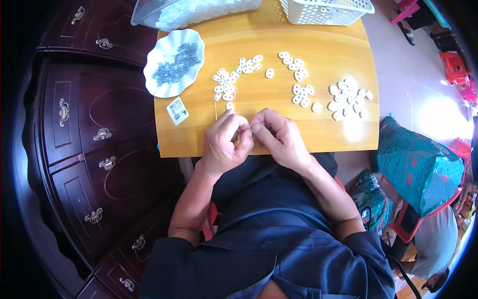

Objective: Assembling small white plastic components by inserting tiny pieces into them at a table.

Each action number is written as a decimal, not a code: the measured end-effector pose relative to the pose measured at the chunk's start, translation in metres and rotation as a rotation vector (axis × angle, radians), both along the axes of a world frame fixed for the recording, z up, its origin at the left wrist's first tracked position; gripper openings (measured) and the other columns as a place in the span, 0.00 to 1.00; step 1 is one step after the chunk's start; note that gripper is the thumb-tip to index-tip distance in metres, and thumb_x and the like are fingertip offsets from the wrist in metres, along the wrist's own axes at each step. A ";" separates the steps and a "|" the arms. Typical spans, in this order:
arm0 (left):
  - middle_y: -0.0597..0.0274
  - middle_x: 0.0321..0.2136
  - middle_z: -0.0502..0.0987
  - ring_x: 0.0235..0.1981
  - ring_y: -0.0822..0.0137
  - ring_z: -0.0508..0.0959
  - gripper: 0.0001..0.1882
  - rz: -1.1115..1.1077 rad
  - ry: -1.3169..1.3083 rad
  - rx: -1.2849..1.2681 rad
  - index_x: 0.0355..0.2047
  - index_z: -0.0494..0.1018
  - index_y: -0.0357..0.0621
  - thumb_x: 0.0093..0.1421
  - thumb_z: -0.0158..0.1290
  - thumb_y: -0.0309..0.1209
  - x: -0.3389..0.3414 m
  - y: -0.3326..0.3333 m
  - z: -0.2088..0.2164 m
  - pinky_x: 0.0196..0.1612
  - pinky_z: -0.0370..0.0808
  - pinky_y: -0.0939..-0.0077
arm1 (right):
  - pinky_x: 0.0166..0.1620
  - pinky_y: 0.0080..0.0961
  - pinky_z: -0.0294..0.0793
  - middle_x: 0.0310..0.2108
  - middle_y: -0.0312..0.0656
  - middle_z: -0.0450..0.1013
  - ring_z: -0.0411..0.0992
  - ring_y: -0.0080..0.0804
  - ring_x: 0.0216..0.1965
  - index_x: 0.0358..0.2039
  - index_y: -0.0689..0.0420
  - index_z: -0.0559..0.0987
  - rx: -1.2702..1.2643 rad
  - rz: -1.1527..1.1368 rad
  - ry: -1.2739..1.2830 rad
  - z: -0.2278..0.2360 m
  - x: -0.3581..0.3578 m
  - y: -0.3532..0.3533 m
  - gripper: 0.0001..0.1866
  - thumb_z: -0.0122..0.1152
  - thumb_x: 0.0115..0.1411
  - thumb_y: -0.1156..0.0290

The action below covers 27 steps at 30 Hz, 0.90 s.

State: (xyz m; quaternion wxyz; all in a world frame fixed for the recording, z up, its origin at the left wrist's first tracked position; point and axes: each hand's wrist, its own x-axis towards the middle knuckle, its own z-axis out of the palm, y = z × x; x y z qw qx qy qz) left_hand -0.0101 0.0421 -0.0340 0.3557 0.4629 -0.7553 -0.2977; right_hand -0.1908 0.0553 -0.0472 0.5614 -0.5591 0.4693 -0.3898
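My left hand (225,143) and my right hand (283,141) meet over the table's front edge, fingertips nearly touching. Both are closed in a pinch; whatever lies between the fingers is too small or hidden to name. Just beyond my left fingers lies a white oval piece with two dark holes (229,106), and a thin pale strand (215,110) stands out beside them. A cluster of similar white pieces (228,88) sits further off. More lie in loose groups (302,94) toward the right, and a larger heap (343,102) is near the right edge.
A scalloped white plate (150,74) holds many small grey metal parts. Near it lies a printed white card (178,111). A clear bin (144,12) and a white perforated basket (323,17) stand at the back. Dark drawers (74,114) flank the left; a teal bag (418,159) stands right.
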 end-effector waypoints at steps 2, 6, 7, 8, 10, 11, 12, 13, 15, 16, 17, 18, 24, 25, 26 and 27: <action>0.60 0.23 0.70 0.19 0.64 0.72 0.05 -0.050 -0.052 -0.074 0.29 0.70 0.41 0.57 0.57 0.21 0.002 -0.004 0.000 0.23 0.69 0.70 | 0.32 0.25 0.74 0.25 0.40 0.74 0.74 0.29 0.27 0.36 0.61 0.76 0.120 0.003 -0.102 -0.001 0.000 0.001 0.06 0.56 0.69 0.71; 0.57 0.23 0.69 0.21 0.54 0.74 0.05 -0.122 -0.169 -0.274 0.28 0.69 0.43 0.56 0.56 0.24 0.001 -0.012 0.002 0.24 0.72 0.62 | 0.33 0.20 0.73 0.25 0.34 0.72 0.71 0.17 0.29 0.38 0.60 0.74 0.233 0.062 -0.238 0.000 -0.002 -0.001 0.09 0.52 0.72 0.68; 0.57 0.23 0.69 0.21 0.54 0.74 0.05 -0.128 -0.163 -0.272 0.28 0.69 0.43 0.56 0.56 0.24 0.000 -0.013 0.002 0.24 0.72 0.62 | 0.33 0.20 0.73 0.25 0.34 0.72 0.71 0.17 0.29 0.38 0.60 0.74 0.235 0.054 -0.234 0.000 -0.001 0.000 0.09 0.52 0.72 0.68; 0.58 0.23 0.69 0.21 0.54 0.74 0.05 -0.140 -0.182 -0.284 0.27 0.69 0.43 0.56 0.55 0.24 0.000 -0.014 0.002 0.23 0.71 0.62 | 0.34 0.22 0.73 0.25 0.35 0.72 0.72 0.20 0.28 0.37 0.60 0.74 0.139 0.038 -0.127 -0.001 0.000 0.002 0.09 0.52 0.72 0.68; 0.58 0.22 0.69 0.20 0.53 0.74 0.05 -0.157 -0.197 -0.293 0.27 0.68 0.43 0.55 0.54 0.25 0.000 -0.015 0.001 0.23 0.71 0.61 | 0.35 0.41 0.76 0.26 0.54 0.76 0.77 0.56 0.30 0.35 0.60 0.75 -0.013 -0.021 0.025 0.003 0.003 0.002 0.08 0.54 0.67 0.68; 0.58 0.22 0.69 0.20 0.53 0.74 0.05 -0.158 -0.179 -0.247 0.26 0.68 0.43 0.54 0.54 0.24 0.000 -0.013 0.001 0.23 0.71 0.61 | 0.35 0.41 0.76 0.26 0.54 0.76 0.77 0.56 0.30 0.35 0.60 0.75 -0.010 -0.026 0.028 0.003 0.004 0.002 0.08 0.54 0.67 0.68; 0.58 0.21 0.68 0.20 0.53 0.74 0.05 -0.157 -0.162 -0.201 0.25 0.68 0.43 0.53 0.54 0.24 0.001 -0.012 0.001 0.23 0.71 0.61 | 0.35 0.42 0.76 0.26 0.54 0.76 0.77 0.57 0.31 0.34 0.59 0.75 -0.046 -0.022 0.058 0.003 0.005 0.002 0.08 0.54 0.66 0.68; 0.57 0.20 0.68 0.19 0.53 0.73 0.05 -0.149 -0.164 -0.176 0.24 0.68 0.43 0.53 0.53 0.24 0.001 -0.012 0.003 0.23 0.71 0.61 | 0.35 0.43 0.76 0.26 0.55 0.76 0.77 0.58 0.31 0.34 0.59 0.75 -0.083 -0.016 0.089 0.003 0.005 0.002 0.08 0.54 0.66 0.68; 0.57 0.20 0.68 0.19 0.53 0.73 0.04 -0.153 -0.145 -0.141 0.24 0.68 0.42 0.53 0.53 0.24 0.003 -0.012 0.004 0.23 0.70 0.61 | 0.34 0.43 0.76 0.26 0.55 0.76 0.77 0.58 0.30 0.33 0.59 0.75 -0.127 -0.039 0.134 0.004 0.002 0.001 0.08 0.55 0.66 0.68; 0.57 0.20 0.69 0.19 0.53 0.73 0.04 -0.150 -0.131 -0.108 0.24 0.68 0.42 0.54 0.53 0.23 0.005 -0.011 0.004 0.23 0.70 0.62 | 0.33 0.43 0.76 0.25 0.55 0.76 0.77 0.58 0.30 0.33 0.59 0.74 -0.174 -0.057 0.174 0.005 0.001 0.000 0.08 0.55 0.65 0.69; 0.57 0.20 0.69 0.19 0.53 0.73 0.04 -0.144 -0.133 -0.108 0.24 0.68 0.42 0.54 0.53 0.23 0.007 -0.010 0.004 0.23 0.70 0.62 | 0.32 0.44 0.75 0.25 0.54 0.75 0.77 0.57 0.29 0.32 0.59 0.74 -0.203 -0.101 0.200 0.006 -0.001 -0.003 0.07 0.56 0.65 0.69; 0.57 0.20 0.69 0.19 0.53 0.73 0.05 -0.137 -0.112 -0.094 0.24 0.69 0.42 0.55 0.53 0.23 0.010 -0.009 0.005 0.23 0.70 0.62 | 0.30 0.44 0.75 0.24 0.54 0.75 0.77 0.57 0.28 0.32 0.59 0.74 -0.231 -0.144 0.226 0.006 -0.005 -0.007 0.07 0.58 0.65 0.70; 0.57 0.23 0.74 0.22 0.55 0.77 0.05 -0.073 -0.038 -0.071 0.25 0.71 0.41 0.56 0.56 0.22 0.013 0.001 -0.004 0.25 0.73 0.64 | 0.27 0.40 0.76 0.25 0.43 0.77 0.78 0.45 0.26 0.30 0.54 0.76 -0.482 -0.258 0.720 -0.004 -0.019 -0.041 0.07 0.62 0.63 0.66; 0.58 0.24 0.76 0.23 0.55 0.78 0.05 -0.053 0.001 -0.085 0.26 0.72 0.41 0.55 0.58 0.21 0.013 0.002 -0.007 0.26 0.74 0.65 | 0.27 0.39 0.76 0.26 0.41 0.77 0.78 0.44 0.27 0.30 0.53 0.76 -0.502 -0.247 0.775 -0.007 -0.020 -0.046 0.07 0.62 0.62 0.65; 0.58 0.26 0.78 0.25 0.56 0.80 0.05 -0.054 -0.024 -0.065 0.27 0.74 0.41 0.54 0.59 0.20 0.015 0.005 -0.009 0.28 0.76 0.65 | 0.27 0.39 0.76 0.26 0.41 0.77 0.78 0.44 0.27 0.30 0.53 0.76 -0.508 -0.240 0.773 -0.010 -0.020 -0.050 0.07 0.62 0.62 0.65; 0.58 0.26 0.78 0.25 0.56 0.80 0.05 -0.045 -0.023 -0.067 0.27 0.74 0.41 0.54 0.59 0.20 0.017 0.006 -0.012 0.28 0.76 0.65 | 0.28 0.39 0.76 0.26 0.41 0.76 0.78 0.44 0.27 0.30 0.53 0.76 -0.517 -0.233 0.806 -0.011 -0.018 -0.053 0.07 0.62 0.62 0.66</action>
